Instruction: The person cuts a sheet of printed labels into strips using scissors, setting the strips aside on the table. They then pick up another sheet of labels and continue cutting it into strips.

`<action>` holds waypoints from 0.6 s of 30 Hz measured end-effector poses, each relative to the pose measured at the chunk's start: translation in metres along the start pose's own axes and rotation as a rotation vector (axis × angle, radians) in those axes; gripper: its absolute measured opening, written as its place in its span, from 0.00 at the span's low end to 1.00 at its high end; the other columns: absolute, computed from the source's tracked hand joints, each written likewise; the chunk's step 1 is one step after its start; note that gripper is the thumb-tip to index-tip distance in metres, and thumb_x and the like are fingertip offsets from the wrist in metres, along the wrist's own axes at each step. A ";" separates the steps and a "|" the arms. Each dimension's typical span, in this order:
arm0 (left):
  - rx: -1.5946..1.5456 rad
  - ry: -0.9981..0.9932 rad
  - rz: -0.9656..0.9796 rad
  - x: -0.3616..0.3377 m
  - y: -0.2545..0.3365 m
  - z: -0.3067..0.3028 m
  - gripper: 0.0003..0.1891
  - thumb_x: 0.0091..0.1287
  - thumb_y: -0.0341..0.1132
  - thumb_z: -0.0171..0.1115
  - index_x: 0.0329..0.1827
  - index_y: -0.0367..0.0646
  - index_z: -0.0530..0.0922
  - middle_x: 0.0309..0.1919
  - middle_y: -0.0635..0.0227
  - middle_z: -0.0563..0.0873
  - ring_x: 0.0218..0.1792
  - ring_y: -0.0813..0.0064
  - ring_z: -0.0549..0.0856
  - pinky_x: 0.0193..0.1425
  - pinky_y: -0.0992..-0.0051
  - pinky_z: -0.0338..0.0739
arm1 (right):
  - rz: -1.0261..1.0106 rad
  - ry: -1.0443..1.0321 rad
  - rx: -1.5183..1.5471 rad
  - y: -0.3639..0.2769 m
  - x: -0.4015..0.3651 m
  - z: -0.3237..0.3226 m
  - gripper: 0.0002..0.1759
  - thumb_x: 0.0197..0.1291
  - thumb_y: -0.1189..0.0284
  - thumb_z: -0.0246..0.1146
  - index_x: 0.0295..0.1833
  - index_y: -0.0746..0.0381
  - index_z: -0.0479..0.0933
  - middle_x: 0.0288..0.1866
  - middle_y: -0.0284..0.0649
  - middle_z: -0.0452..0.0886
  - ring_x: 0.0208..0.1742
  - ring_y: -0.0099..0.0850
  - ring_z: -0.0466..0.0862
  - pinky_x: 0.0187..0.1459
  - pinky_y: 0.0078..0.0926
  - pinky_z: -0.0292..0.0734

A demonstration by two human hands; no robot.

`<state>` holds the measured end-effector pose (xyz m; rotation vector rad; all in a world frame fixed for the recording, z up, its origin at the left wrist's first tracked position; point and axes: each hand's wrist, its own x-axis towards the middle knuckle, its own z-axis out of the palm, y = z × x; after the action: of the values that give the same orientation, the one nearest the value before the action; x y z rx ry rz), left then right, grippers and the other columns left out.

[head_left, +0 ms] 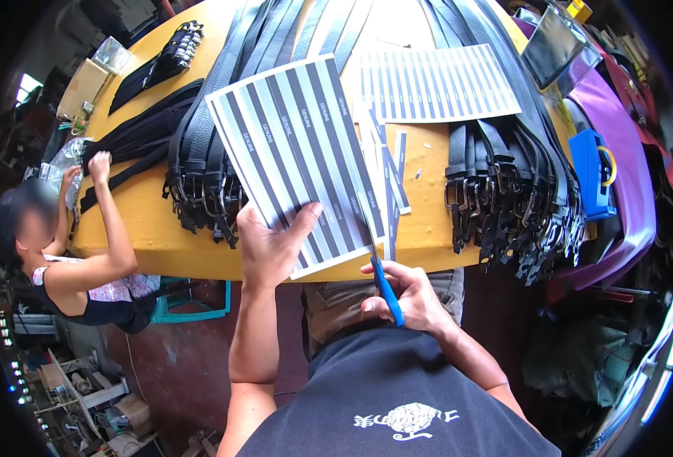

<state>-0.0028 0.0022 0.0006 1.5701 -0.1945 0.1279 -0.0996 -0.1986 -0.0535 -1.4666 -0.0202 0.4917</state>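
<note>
My left hand [271,247] grips a sheet of printed labels [287,145] by its lower left part, thumb on top. Dark and pale stripes run along the sheet, with the word "GENUINE" on the dark ones. In my right hand [412,297] is a pair of scissors [386,289] with blue handles. Its blades lie at the lower right edge of the sheet, along the outermost stripe. Several cut strips [399,171] lie on the table just right of the sheet.
A second striped sheet [435,84] rests across black belts at the back. Buckled belts [504,183] hang over the yellow table [142,236] on the right, more belts [207,152] on the left. A blue container [591,175] stands far right. Another person [70,259] handles black straps at left.
</note>
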 end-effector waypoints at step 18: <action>0.061 -0.065 -0.041 -0.003 0.005 0.001 0.07 0.61 0.23 0.66 0.40 0.29 0.81 0.31 0.65 0.86 0.30 0.83 0.84 0.33 0.82 0.78 | -0.083 -0.009 0.002 -0.004 0.004 -0.002 0.31 0.50 0.66 0.76 0.57 0.66 0.73 0.20 0.30 0.77 0.26 0.15 0.75 0.31 0.17 0.70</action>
<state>-0.0065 0.0008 0.0053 1.6389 -0.2109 0.0515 -0.0943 -0.1992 -0.0508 -1.4557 -0.0870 0.4310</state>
